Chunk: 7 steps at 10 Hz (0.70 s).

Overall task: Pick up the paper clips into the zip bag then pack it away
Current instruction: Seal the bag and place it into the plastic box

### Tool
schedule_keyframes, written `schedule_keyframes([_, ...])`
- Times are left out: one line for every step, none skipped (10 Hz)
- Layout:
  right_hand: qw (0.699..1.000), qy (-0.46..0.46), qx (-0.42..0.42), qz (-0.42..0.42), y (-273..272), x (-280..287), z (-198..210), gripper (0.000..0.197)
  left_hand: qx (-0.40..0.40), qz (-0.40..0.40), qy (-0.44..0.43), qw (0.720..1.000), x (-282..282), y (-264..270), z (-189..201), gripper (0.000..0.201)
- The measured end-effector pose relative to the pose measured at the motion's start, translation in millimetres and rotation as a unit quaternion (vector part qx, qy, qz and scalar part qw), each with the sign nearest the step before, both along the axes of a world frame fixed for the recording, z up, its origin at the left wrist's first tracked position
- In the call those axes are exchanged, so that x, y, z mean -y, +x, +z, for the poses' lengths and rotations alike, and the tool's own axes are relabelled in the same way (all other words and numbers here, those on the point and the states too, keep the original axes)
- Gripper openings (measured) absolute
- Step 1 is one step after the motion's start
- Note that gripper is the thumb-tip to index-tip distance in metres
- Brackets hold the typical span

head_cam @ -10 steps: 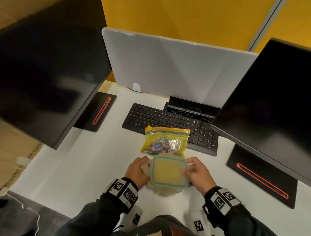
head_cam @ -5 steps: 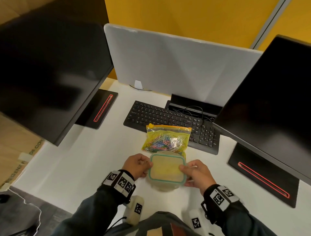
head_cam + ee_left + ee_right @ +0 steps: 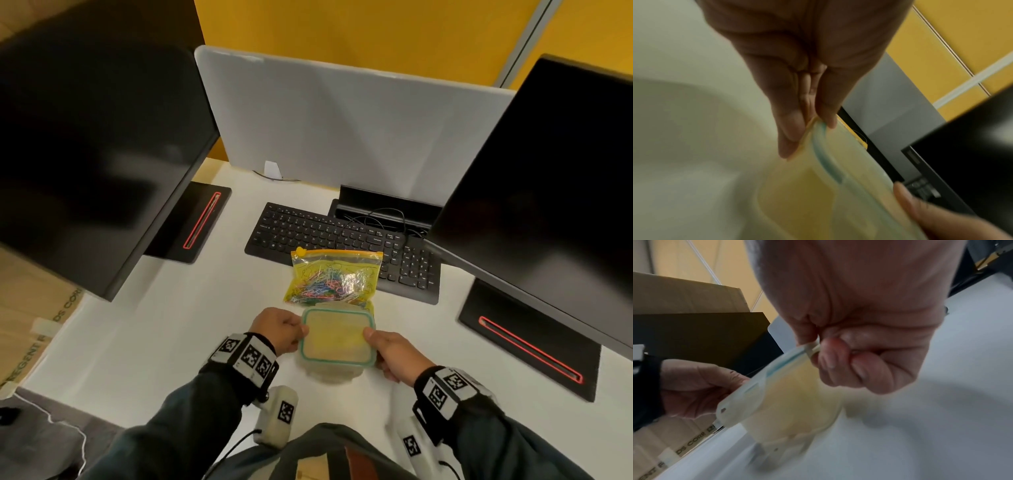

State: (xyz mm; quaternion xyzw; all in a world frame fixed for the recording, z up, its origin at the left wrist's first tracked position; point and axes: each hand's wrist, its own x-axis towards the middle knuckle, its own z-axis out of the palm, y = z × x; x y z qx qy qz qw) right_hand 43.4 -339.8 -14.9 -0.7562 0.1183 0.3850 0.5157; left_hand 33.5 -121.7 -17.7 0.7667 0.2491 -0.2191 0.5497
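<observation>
A yellow zip bag (image 3: 334,279) full of coloured paper clips lies flat on the white desk (image 3: 171,325), just in front of the keyboard. Right below it is a translucent container (image 3: 332,375), covered by its teal-rimmed lid (image 3: 337,339). My left hand (image 3: 287,329) pinches the lid's left edge, and thumb and fingers (image 3: 791,129) close on the rim of the lid (image 3: 838,186). My right hand (image 3: 387,349) pinches the right edge. Its curled fingers (image 3: 830,360) grip the lid (image 3: 777,386) by a side tab. The lid hides the container's inside.
A black keyboard (image 3: 342,240) lies behind the bag, with a cable tray (image 3: 383,212) beyond it. Two dark monitors (image 3: 85,154) (image 3: 548,205) overhang the desk on both sides, on black bases (image 3: 191,222) (image 3: 527,342). A grey divider (image 3: 342,126) closes the back. Cardboard boxes (image 3: 34,325) stand on the left.
Both hands keep hold of the lid over the container, which has shifted slightly toward the bag. The head view has tilted a little.
</observation>
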Motion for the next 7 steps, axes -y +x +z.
schedule_keyframes([0.996,-0.064,0.033,0.057,3,2,1,0.036,0.043,-0.065,0.129,0.989,7,1,4,0.044])
schedule_keyframes([0.958,-0.211,0.162,0.106,5,4,1,0.037,0.138,-0.261,0.269,0.917,21,2,14,0.091])
schedule_keyframes([0.946,-0.240,0.190,0.103,4,0,5,0.036,0.145,-0.475,0.371,0.785,39,4,13,0.119])
schedule_keyframes([0.950,-0.240,0.168,0.108,1,-3,8,0.036,0.157,-0.492,0.405,0.754,48,6,6,0.117])
schedule_keyframes([0.908,-0.326,0.218,0.149,-8,-6,18,0.025,0.183,-0.476,0.415,0.753,53,2,3,0.109])
schedule_keyframes([0.835,-0.349,0.369,0.214,-29,-13,18,0.049,0.214,-0.478,0.392,0.756,61,-7,1,0.105])
schedule_keyframes([0.808,-0.339,0.399,0.271,-52,-5,5,0.065,0.181,-0.483,0.383,0.766,55,-10,3,0.119])
